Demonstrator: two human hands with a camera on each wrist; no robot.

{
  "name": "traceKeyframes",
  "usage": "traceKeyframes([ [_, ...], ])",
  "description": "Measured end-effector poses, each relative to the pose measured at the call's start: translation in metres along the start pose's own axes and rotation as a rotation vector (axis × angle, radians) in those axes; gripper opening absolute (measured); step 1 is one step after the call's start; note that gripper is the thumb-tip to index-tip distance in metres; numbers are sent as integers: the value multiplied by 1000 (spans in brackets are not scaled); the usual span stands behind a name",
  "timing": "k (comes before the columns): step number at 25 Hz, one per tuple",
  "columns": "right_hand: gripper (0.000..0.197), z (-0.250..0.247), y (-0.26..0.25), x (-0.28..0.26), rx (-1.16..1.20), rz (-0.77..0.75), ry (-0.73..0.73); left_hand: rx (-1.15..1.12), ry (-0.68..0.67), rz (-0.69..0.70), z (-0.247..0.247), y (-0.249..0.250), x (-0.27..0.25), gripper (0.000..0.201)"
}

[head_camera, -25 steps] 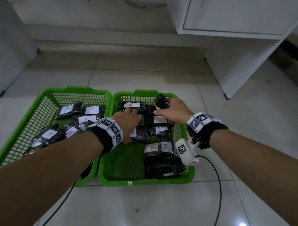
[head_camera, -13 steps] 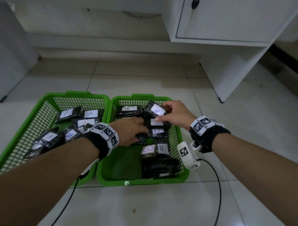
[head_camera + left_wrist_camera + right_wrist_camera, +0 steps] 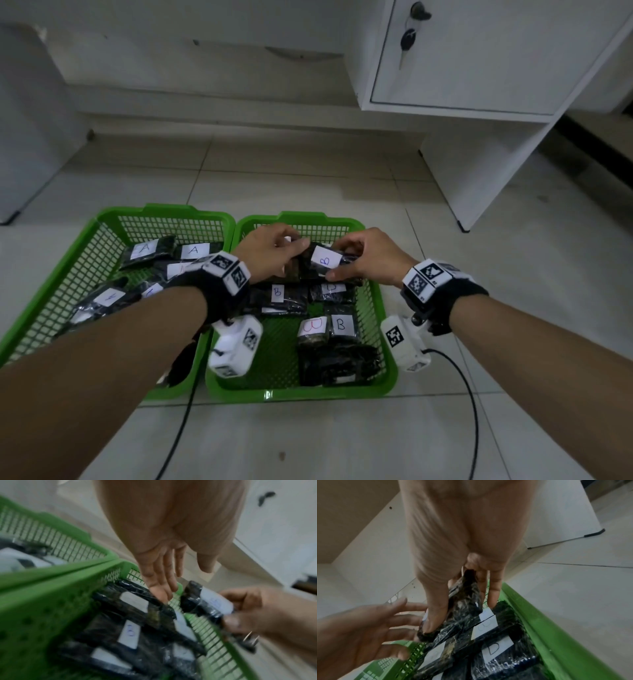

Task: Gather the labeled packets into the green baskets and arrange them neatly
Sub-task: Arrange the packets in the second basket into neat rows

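Over the far end of the right green basket (image 3: 373,301), the right hand (image 3: 368,258) pinches a black packet labeled B (image 3: 323,262) between thumb and fingers, lifted above the packets lying in that basket. Beside it the left hand (image 3: 270,253) hovers with fingers straight and spread, holding nothing, fingertips just short of the packet. Below them in the right green basket lie more black packets with B labels (image 3: 279,296). Touching its left side stands the left green basket (image 3: 68,274), holding packets labeled A (image 3: 193,250). Both baskets sit on the tiled floor (image 3: 308,445).

Pale tiled floor (image 3: 342,442) — two green baskets (image 3: 301,394) side by side.
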State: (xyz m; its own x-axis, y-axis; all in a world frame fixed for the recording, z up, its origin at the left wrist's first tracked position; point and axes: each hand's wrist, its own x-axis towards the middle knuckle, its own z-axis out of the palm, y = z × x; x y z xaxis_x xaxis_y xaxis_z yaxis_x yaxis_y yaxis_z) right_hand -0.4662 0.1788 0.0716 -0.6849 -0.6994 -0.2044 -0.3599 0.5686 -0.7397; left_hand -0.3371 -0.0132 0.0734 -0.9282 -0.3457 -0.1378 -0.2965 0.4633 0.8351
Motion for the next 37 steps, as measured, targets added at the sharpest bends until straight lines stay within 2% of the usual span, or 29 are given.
traceKeyframes([
  [2, 56, 3, -7, 6, -69, -37, 21, -157, 1, -57, 4, 7, 10, 26],
  [4, 48, 7, -11, 12, -276, -154, 82, -166, 81, -54, 12, 5, 19, 21],
  [7, 37, 8, -17, 26, -595, -319, 160, -249, 169, -92, 12, -6, 30, 25],
  [8, 33, 6, -19, 33, -669, -331, 180, -110, 193, -63, 7, -10, 32, 27],
  [9, 31, 4, -20, 40, -733, -319, 195, 155, 191, -8, 2, -17, 33, 31],
  [11, 28, 3, -22, 53, -841, -255, 204, 649, 60, 58, -6, -31, 30, 48],
  [12, 25, 7, -23, 57, -875, -222, 186, 804, -34, 45, -9, -36, 26, 57],
  [14, 16, 15, -27, 60, -925, -171, 121, 961, -139, 50, -9, -44, 24, 65],
  [16, 17, 24, -28, 59, -935, -125, 59, 982, -163, 62, -5, -44, 26, 65],
  [19, 17, 25, -28, 57, -892, -104, 58, 974, -141, 45, -4, -36, 25, 62],
  [21, 14, 25, -28, 51, -851, -128, 97, 989, -54, 158, 0, -31, 18, 54],
  [23, 12, 29, -27, 37, -762, -125, 67, 833, -25, 343, 9, -25, 8, 38],
  [25, 12, 37, -25, 16, -688, -57, -124, 684, -201, 382, 23, -17, -6, 33],
  [27, 24, 44, -20, -5, -764, 3, -311, 670, -423, 324, 38, -13, -18, 46],
  [29, 28, 50, -12, -24, -834, -17, -326, 710, -504, 296, 54, -15, -26, 56],
  [33, 21, 61, -5, -49, -786, -95, -247, 696, -410, 314, 67, -22, -36, 49],
  [37, 30, 63, -4, -47, -771, -69, -230, 678, -318, 284, 55, -19, -41, 61],
])
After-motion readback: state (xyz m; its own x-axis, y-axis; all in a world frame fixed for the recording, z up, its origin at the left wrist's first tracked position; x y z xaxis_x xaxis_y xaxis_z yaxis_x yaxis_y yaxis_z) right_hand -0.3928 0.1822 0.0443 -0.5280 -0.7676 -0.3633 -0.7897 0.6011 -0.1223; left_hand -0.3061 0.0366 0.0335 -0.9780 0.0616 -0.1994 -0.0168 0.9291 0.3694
